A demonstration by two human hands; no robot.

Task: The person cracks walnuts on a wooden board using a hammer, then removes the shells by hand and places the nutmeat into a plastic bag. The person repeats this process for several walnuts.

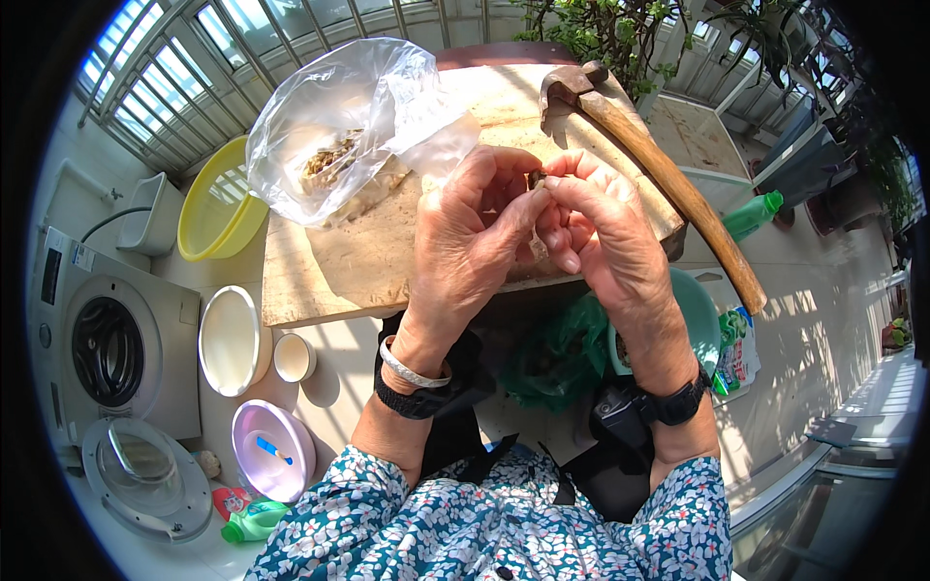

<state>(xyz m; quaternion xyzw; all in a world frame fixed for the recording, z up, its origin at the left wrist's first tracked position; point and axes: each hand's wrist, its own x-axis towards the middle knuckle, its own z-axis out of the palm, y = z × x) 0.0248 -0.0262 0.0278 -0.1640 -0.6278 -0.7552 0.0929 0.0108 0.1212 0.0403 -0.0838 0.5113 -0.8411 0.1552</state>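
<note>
My left hand point(470, 228) and my right hand point(608, 228) meet above the near part of a thick wooden board point(320, 286). Between their fingertips is a small dark brown piece point(536, 179), pinched from both sides; it is too small and covered to tell its kind. Left of the hands, a clear plastic bag point(373, 92) lies open on the board with brownish bits point(332, 160) inside. To the right rests a claw hammer point(668, 174), its head on the board's far edge and its wooden handle reaching past the near right corner.
Below the board are a green plastic bag point(554, 363) and a teal basin point(693, 310). On the left stand a yellow basin point(215, 218), a white basin point(232, 339), a purple basin point(262, 421) and a washing machine point(165, 300) with its door open. Potted plants point(605, 39) stand beyond.
</note>
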